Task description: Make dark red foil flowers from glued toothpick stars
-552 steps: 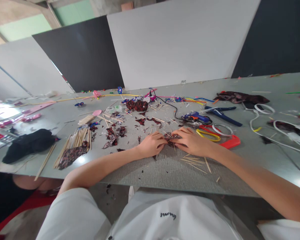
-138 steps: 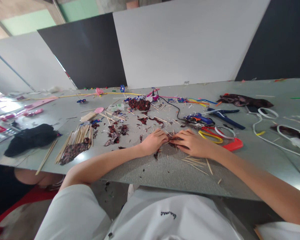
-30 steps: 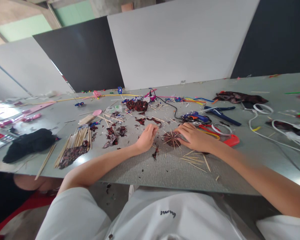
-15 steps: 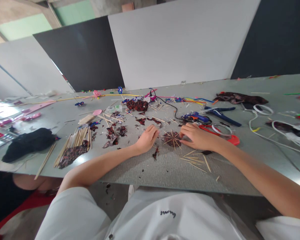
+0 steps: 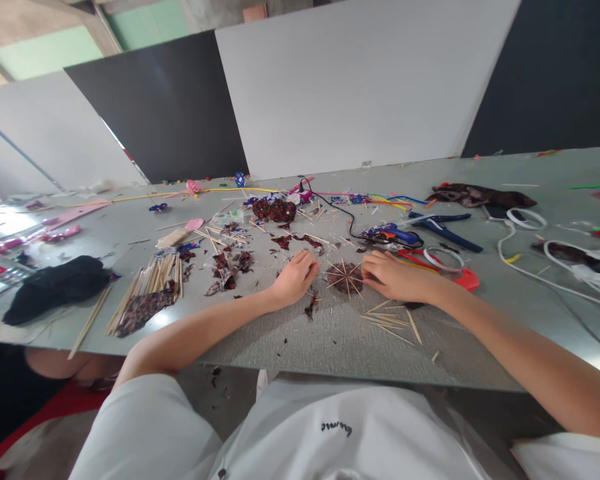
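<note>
Dark brown was the round patterned disc (image 5: 341, 285) that I watched through the head camera; it lay flat on the grey table (image 5: 260, 343), between the two hands and a little closer to the right one. Being nearly round, it had for me no clear long axis of its own. Its thin wooden spokes (image 5: 345, 277) crossed near the middle and pointed outward to all sides, several passing beyond the rim. One spoke ran almost straight away from the wearer, with its far end leaning slightly to the left; others went diagonally.

The left hand (image 5: 296, 275) was just beside the disc, apart from it, with its fingers bent inward; whether they held anything I could not tell. The right hand (image 5: 387, 275) had its fingers curled also, with the tips at the right edge of the disc, but I could not see if they gripped it or only stood next to it.

Nearer to the wearer, below the right hand, loose wooden sticks (image 5: 386, 321) were lying mostly sideways. A dark scrap (image 5: 311, 307) was near the left hand, and beyond the right hand lay a blue glue gun (image 5: 393, 235).
</note>
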`<state>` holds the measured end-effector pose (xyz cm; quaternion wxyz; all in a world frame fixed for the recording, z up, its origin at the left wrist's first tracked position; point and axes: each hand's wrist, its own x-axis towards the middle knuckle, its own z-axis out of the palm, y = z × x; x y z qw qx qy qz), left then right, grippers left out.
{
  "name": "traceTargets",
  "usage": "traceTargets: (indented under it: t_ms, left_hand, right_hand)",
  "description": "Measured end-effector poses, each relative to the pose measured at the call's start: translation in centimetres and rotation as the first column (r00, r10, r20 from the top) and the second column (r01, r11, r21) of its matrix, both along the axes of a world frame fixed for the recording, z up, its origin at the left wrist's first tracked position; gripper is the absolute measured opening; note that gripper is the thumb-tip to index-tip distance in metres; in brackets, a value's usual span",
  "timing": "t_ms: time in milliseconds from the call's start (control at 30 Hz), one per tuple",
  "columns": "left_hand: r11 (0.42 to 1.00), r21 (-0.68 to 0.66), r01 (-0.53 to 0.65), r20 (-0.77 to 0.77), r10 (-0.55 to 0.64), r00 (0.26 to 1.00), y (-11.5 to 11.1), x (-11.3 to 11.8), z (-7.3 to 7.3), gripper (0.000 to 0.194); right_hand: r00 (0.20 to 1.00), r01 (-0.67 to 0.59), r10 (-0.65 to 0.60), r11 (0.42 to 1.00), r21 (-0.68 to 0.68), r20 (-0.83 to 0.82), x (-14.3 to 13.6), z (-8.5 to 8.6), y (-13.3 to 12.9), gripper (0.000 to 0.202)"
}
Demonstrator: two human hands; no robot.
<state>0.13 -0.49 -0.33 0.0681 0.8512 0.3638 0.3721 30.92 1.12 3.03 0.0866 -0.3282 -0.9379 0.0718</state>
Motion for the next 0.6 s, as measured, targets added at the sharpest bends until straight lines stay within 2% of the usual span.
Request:
traceTargets:
  t_ms: [267, 600]
  left_hand:
    - [1.000, 0.009, 0.016, -0.001, -0.016, 1.000, -0.09, -0.03, 0.04, 0.027]
    - [0.999, 0.028, 0.025, -0.001, -0.024, 1.000, -0.19, 0.00, 0.09, 0.029]
  right_hand:
    - [1.000, 0.010, -0.010, 1.000, -0.024, 0.020, -0.35, 0.68, -0.44, 0.022]
    - [1.000, -0.007, 0.007, 1.000, -0.026, 0.027, -0.37, 0.74, -0.50, 0.022]
